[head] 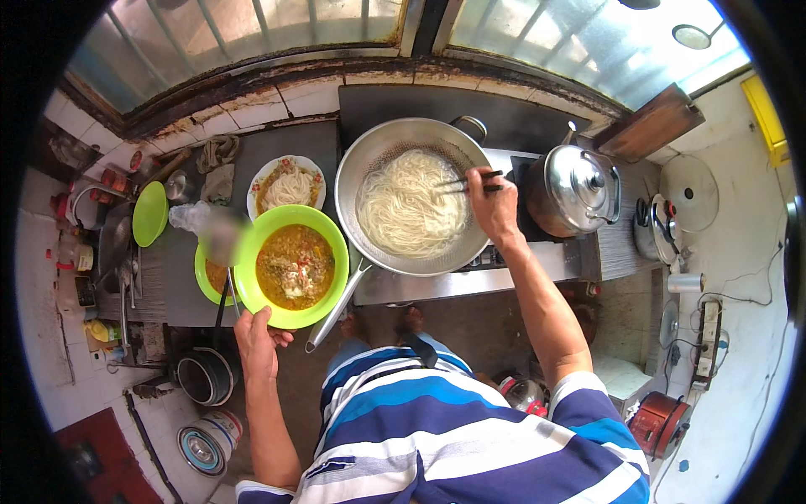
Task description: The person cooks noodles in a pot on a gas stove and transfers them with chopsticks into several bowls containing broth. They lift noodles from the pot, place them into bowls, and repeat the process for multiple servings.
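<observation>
My left hand [259,337] grips the near rim of a lime-green bowl [339,252], which contains an orange-brown soup [296,268] with minced bits and red flecks. It is held just left of a large steel wok [352,189] on the stove. White noodles [409,201] lie heaped in the wok's liquid. Dark chopsticks [463,181] are pinched in my right hand [495,208], their tips among the noodles. Behind the bowl, a flowered plate [253,189] bears noodles in brown sauce. A second green bowl [203,271] sits partly hidden at left, beneath a blurred patch.
Right of the wok stands a steel kettle [573,189]. The wok's long handle [334,315] juts past the counter edge towards me. An upright green bowl [150,214] and a sink [116,239] are at far left. A wooden board [648,123] leans in the right corner.
</observation>
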### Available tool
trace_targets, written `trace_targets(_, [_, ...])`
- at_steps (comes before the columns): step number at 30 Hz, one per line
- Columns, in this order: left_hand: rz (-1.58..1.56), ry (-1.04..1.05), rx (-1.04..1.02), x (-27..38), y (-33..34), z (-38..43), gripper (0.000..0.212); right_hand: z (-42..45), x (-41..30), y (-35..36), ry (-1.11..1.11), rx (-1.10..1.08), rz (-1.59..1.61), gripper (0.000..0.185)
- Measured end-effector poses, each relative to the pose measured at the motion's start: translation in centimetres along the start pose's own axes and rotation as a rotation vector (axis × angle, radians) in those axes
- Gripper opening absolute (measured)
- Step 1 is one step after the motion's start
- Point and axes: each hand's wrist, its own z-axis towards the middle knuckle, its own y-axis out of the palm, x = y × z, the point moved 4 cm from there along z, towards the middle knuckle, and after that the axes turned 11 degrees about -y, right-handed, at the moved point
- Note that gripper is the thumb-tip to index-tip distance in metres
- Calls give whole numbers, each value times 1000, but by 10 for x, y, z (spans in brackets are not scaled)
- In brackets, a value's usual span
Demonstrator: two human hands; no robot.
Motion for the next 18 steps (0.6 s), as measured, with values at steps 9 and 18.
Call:
trace_targets(9, [12,0,-34,-1,4,10,18,-5,-18,23,-121,-350,228,21])
trace_targets(18, [4,-14,-48,-1,8,14,18,-44,-40,-35,-27,-470,466,14])
